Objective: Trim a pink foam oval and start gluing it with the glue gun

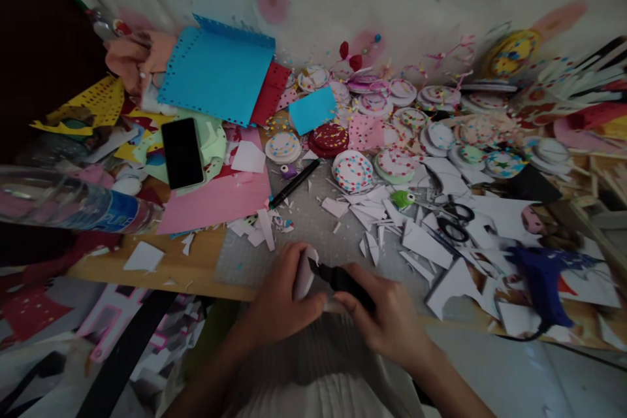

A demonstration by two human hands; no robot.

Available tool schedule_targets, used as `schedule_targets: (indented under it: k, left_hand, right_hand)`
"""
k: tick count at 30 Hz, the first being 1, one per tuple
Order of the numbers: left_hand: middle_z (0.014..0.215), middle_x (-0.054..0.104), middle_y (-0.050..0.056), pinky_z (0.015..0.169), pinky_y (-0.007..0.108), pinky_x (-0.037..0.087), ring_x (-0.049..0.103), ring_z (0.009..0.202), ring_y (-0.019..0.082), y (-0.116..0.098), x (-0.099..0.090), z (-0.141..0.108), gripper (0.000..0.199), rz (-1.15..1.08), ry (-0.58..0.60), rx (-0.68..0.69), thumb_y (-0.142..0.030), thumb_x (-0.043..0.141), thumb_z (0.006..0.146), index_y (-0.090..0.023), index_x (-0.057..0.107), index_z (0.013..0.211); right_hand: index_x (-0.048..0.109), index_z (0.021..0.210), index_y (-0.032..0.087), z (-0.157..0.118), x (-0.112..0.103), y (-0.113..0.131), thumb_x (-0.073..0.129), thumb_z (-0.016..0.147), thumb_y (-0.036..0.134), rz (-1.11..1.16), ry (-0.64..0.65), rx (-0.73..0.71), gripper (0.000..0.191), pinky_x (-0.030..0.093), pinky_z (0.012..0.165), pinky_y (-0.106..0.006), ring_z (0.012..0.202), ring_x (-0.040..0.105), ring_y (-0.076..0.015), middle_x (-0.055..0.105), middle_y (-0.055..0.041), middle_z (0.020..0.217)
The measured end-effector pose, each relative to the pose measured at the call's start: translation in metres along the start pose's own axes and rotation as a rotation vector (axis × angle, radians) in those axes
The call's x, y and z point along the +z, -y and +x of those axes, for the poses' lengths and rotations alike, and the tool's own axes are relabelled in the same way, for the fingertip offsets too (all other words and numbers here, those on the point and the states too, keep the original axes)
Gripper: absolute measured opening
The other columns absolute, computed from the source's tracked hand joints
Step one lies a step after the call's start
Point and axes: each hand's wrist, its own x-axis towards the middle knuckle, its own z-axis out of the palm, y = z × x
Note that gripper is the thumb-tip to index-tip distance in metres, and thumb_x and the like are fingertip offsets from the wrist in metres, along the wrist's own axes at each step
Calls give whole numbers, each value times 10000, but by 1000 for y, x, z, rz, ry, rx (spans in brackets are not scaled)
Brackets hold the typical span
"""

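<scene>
Held at the table's front edge, a small white foam-like piece sits between the thumb and fingers of my left hand. My right hand is wrapped round the black handle of a utility knife. The knife's blade tip meets the upper right edge of the white piece. Just beyond my hands lie white offcuts on a grey cutting mat. A black pen rests on the mat farther back.
Scissors and a blue glue gun lie to the right. Several decorated round pieces fill the back. On the left are a phone, a plastic bottle, pink sheet and blue sheet.
</scene>
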Motion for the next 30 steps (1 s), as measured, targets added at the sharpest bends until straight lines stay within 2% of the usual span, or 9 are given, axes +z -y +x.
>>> schedule_targets:
  k: [4,7,10,15,18,20,24,27,30]
  left_hand:
    - [1201,515,61,989,391,388,511,1117,233,-9,-12,-1,547,-79,111,28,-172,581,771,-254,429,1290]
    - [1205,526,57,991,370,398,515,1130,225,-8,-13,-1,469,-96,119,120,-217,593,819,-263,464,1268]
    - [1181,546,61,973,360,422,536,1105,223,-4,-8,0,428,-112,43,211,-238,617,817,-248,488,1225]
    - [1101,583,80,877,356,483,586,999,221,1,8,-5,350,-139,-82,282,-254,564,857,-215,503,1200]
    - [1136,593,96,911,366,472,580,1065,234,4,12,-10,334,-48,-237,353,-170,514,879,-224,499,1209]
    - [1158,590,100,919,369,470,574,1089,245,5,12,-11,370,-2,-272,351,-169,558,854,-231,494,1213]
    - [1176,574,93,929,390,470,572,1083,259,5,5,-10,540,4,-182,246,-238,696,746,-242,470,1237]
    - [1249,538,119,997,439,428,526,1165,286,1,1,-6,662,87,-158,220,-244,712,717,-235,408,1305]
    - [1334,487,152,1046,476,387,472,1243,312,-3,-1,-2,778,204,-100,277,-286,722,720,-226,323,1385]
  right_hand:
    - [550,924,192,-4,-3,4,443,960,408,4,-6,-75,244,360,497,-241,549,617,-163,646,-13,692]
    - [544,954,195,-7,-5,7,447,964,395,-25,-25,-131,223,374,513,-242,574,631,-166,649,-7,697]
    - [538,966,194,-11,-5,8,455,965,403,-91,-92,-161,225,380,506,-247,574,639,-171,655,-8,699]
    - [549,1000,193,-12,0,10,464,961,413,-161,-187,-165,239,427,516,-252,613,679,-193,690,-29,747]
    - [562,1019,192,-11,1,8,473,956,401,-151,-235,-107,235,438,497,-243,590,682,-188,699,-31,747]
    - [568,1028,193,-12,0,5,489,948,391,-100,-272,-77,228,447,496,-231,574,674,-173,696,-26,747]
    - [589,997,199,-12,-3,4,516,929,379,81,-301,12,206,422,464,-212,505,601,-140,633,15,650]
    - [610,889,194,-5,-1,9,531,903,403,322,-250,147,224,421,467,-212,529,568,-139,595,15,614]
    - [620,821,182,5,7,14,636,800,451,611,-181,287,270,431,474,-223,535,537,-132,617,-3,661]
